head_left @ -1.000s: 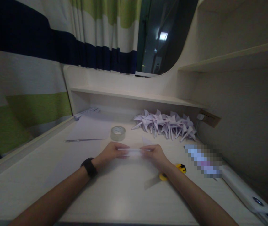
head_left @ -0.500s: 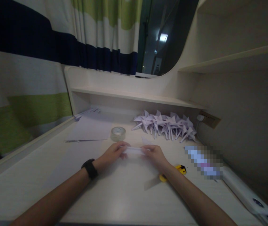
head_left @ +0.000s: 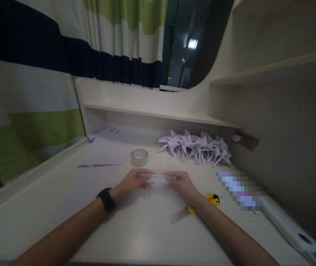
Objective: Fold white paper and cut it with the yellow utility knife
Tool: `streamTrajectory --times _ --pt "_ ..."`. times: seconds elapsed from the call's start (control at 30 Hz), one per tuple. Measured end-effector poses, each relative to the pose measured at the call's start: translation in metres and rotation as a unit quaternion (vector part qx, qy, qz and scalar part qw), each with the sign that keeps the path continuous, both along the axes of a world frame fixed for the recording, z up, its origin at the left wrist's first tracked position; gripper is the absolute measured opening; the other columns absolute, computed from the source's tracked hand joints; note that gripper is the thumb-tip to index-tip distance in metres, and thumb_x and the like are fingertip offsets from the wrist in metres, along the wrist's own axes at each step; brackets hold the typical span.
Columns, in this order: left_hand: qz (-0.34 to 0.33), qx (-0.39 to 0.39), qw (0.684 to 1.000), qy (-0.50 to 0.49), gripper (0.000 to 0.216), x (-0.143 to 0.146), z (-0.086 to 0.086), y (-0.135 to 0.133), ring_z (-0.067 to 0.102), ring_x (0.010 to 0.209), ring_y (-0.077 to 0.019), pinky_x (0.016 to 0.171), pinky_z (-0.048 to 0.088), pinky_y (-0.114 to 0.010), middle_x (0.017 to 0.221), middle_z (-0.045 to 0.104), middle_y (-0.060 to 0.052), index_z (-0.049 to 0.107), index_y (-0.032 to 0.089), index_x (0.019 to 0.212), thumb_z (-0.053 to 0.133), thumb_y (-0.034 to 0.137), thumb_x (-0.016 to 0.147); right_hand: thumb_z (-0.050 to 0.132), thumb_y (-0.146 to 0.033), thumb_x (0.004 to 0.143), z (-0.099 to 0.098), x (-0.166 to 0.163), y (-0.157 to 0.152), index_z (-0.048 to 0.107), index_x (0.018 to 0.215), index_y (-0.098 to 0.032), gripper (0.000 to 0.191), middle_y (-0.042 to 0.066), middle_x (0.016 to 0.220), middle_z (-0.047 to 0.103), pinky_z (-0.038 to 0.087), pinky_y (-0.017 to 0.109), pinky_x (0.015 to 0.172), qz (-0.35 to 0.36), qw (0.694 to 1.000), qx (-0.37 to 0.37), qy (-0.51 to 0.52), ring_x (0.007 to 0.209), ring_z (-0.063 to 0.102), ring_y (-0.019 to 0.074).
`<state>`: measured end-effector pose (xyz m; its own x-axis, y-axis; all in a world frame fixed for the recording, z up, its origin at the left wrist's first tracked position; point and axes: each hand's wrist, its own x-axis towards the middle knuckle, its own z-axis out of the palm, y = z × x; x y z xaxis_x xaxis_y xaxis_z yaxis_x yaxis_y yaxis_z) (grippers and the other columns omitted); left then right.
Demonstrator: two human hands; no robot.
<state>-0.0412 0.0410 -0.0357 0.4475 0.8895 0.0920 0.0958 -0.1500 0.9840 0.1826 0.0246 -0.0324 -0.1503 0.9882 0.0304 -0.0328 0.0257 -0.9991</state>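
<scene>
Both hands meet over the middle of the pale desk (head_left: 135, 236). My left hand (head_left: 133, 183), with a black band on its wrist, pinches the left end of a narrow white paper strip (head_left: 158, 178). My right hand (head_left: 180, 184) pinches the strip's right end. The strip lies level between the fingertips, just above the desk. A roll of clear tape (head_left: 139, 157) stands a little beyond my left hand. A yellow utility knife (head_left: 205, 203) lies on the desk under my right wrist, partly hidden by the forearm.
Several folded white paper pinwheels (head_left: 195, 147) are heaped at the back right under a low shelf (head_left: 158, 112). Sheets of white paper (head_left: 105, 153) lie at the back left. A white power strip (head_left: 287, 227) lies along the right edge. Striped curtains hang on the left.
The hands have drawn slightly closer together along the strip, so less of it shows between them. The strip stays held at both ends. Nothing else on the desk has moved.
</scene>
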Motion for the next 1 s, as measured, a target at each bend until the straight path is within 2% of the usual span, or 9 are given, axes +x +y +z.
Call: streamTrajectory --times 0.2,0.43,0.6,0.83,1.0 --pt "-0.007 -0.069 0.996 -0.053 0.057 -0.0025 -0.0047 0.0023 0.069 0.07 -0.0208 0.065 0.053 -0.032 0.083 0.072 -0.014 0.063 0.007 0.109 0.073 0.049 0.073 0.084 -0.04 0.056 -0.0009 -0.0001 0.0 0.076 0.084 -0.011 0.041 0.005 0.062 0.067 0.048 0.027 0.055 0.001 1.0 -0.006 0.014 0.052 0.057 0.0119" --pt "-0.023 -0.054 0.997 -0.042 0.054 0.0007 -0.0086 0.0032 0.068 0.066 -0.0182 0.065 0.054 -0.032 0.082 0.071 -0.012 0.066 0.009 0.103 0.066 0.056 0.076 0.083 -0.038 0.057 0.0007 -0.0005 -0.0011 0.075 0.083 -0.01 0.038 0.004 0.059 0.065 0.045 0.026 0.054 -0.006 1.0 -0.005 -0.007 0.052 0.054 0.0116" --pt "0.0 -0.051 0.998 -0.048 0.055 0.0018 -0.0066 0.0023 0.068 0.064 -0.0183 0.067 0.054 -0.033 0.079 0.071 -0.012 0.068 0.007 0.095 0.071 0.056 0.071 0.081 -0.044 0.058 -0.0003 -0.0034 -0.0014 0.074 0.087 -0.011 0.044 0.002 0.06 0.062 0.041 0.025 0.053 -0.008 1.0 -0.012 0.003 0.052 0.051 0.0105" --pt "-0.003 -0.057 0.997 -0.047 0.057 -0.001 -0.0082 0.0037 0.069 0.068 -0.0215 0.07 0.055 -0.038 0.081 0.072 -0.015 0.067 0.006 0.102 0.074 0.052 0.069 0.077 -0.047 0.062 0.005 -0.0033 -0.0039 0.074 0.08 -0.01 0.041 0.001 0.054 0.057 0.036 0.024 0.05 0.008 0.997 0.007 -0.071 0.049 0.045 0.0098" --pt "-0.017 -0.048 0.998 -0.039 0.052 -0.0028 -0.0088 0.004 0.07 0.071 -0.0212 0.071 0.055 -0.036 0.085 0.073 -0.015 0.067 0.007 0.103 0.074 0.049 0.071 0.078 -0.044 0.06 0.0029 -0.0023 -0.0028 0.074 0.081 -0.01 0.04 0.001 0.054 0.059 0.036 0.025 0.051 0.004 0.998 0.009 -0.057 0.049 0.046 0.0098"
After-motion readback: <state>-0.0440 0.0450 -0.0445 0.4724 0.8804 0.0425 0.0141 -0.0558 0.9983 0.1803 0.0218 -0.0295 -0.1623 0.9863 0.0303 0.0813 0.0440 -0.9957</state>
